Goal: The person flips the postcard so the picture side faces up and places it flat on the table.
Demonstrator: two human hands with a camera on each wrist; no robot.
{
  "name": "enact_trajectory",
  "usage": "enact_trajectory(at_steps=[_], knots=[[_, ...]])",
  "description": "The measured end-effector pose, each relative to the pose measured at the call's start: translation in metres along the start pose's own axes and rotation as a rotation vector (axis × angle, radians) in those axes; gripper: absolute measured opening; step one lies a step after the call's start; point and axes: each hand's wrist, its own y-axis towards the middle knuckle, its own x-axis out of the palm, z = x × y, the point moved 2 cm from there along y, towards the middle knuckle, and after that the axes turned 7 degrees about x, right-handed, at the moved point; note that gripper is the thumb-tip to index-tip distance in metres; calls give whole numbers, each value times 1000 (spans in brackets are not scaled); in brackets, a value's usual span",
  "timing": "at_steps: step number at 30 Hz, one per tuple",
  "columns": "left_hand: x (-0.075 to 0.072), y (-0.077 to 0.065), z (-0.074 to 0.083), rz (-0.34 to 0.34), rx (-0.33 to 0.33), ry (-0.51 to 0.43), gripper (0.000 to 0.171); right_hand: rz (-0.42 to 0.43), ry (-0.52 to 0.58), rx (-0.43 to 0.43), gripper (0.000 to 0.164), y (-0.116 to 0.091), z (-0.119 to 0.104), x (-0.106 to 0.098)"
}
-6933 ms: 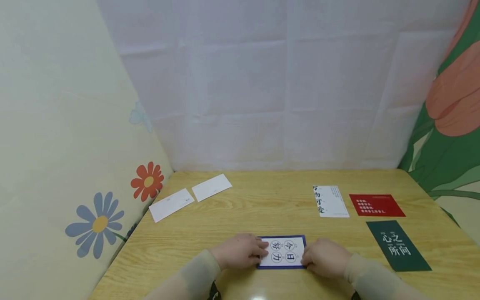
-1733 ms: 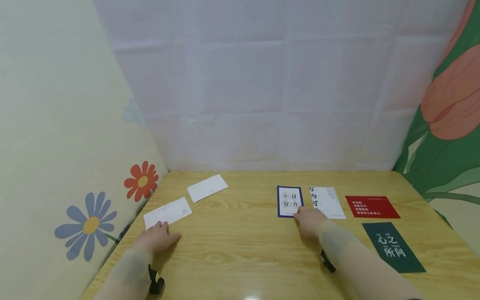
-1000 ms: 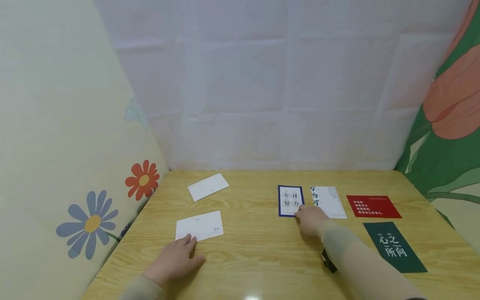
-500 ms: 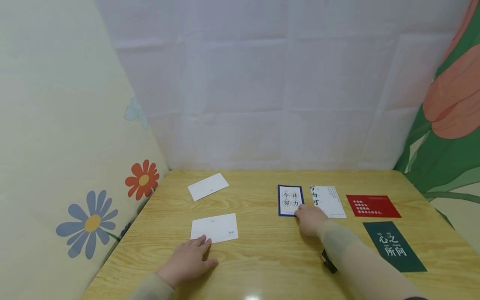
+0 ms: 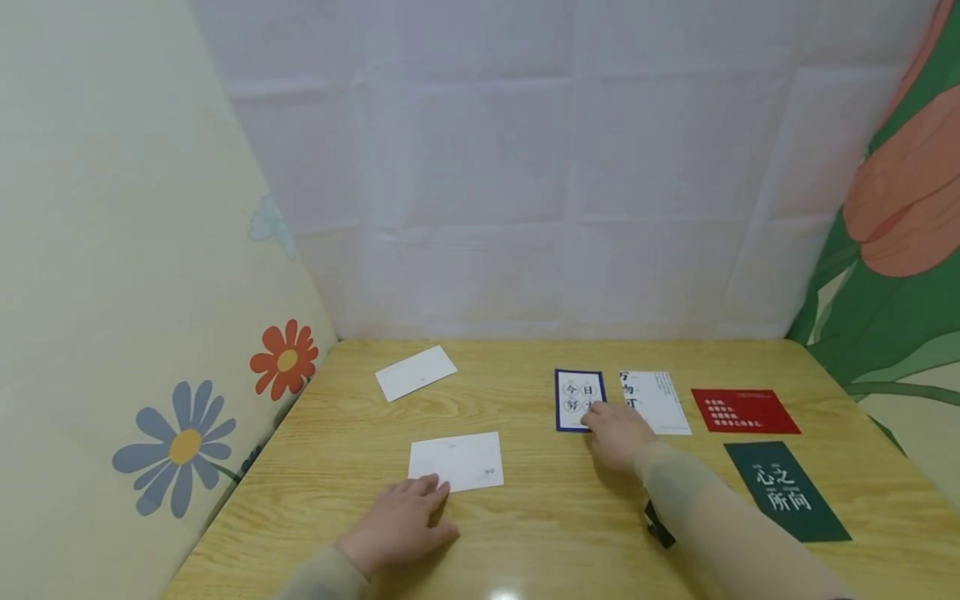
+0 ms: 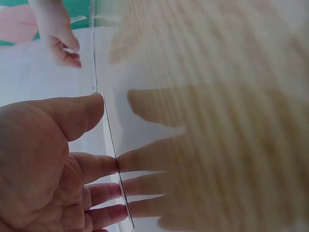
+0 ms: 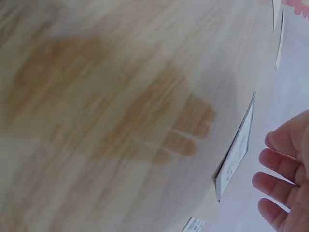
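In the head view my left hand (image 5: 397, 525) rests its outstretched fingertips on the lower left edge of a white card (image 5: 465, 462), which lies flat with its long side across the table. The left wrist view shows the straight fingers (image 6: 96, 166) meeting the card's edge. My right hand (image 5: 618, 435) hovers over the lower right corner of a blue-bordered card (image 5: 567, 382) with dark characters, covering part of it. From the right wrist, its loosely bent fingers (image 7: 275, 181) appear apart from that bordered card (image 7: 235, 157), holding nothing.
A second white card (image 5: 416, 373) lies slanted at the back left. Right of the bordered card lie a white card with black characters (image 5: 663, 404), a red card (image 5: 746, 411) and a dark green card (image 5: 787, 492). A white cloth (image 5: 465, 208) hangs behind the wooden table (image 5: 315, 492).
The blue-bordered card has gone from front middle to the back, turned upright. My left hand has slid a white card rightward from the left edge. My right hand has just shifted slightly up.
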Motion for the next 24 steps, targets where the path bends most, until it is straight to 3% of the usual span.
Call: enact_trajectory(at_steps=[7, 18, 24], knots=[[1, 10, 14, -39, 54, 47, 68, -13, -4, -10, 28, -3, -5, -2], [7, 18, 28, -28, 108, 114, 69, -30, -11, 11, 25, -7, -5, -2], [9, 23, 42, -65, 135, 137, 69, -27, 8, -5, 23, -11, -5, -2]])
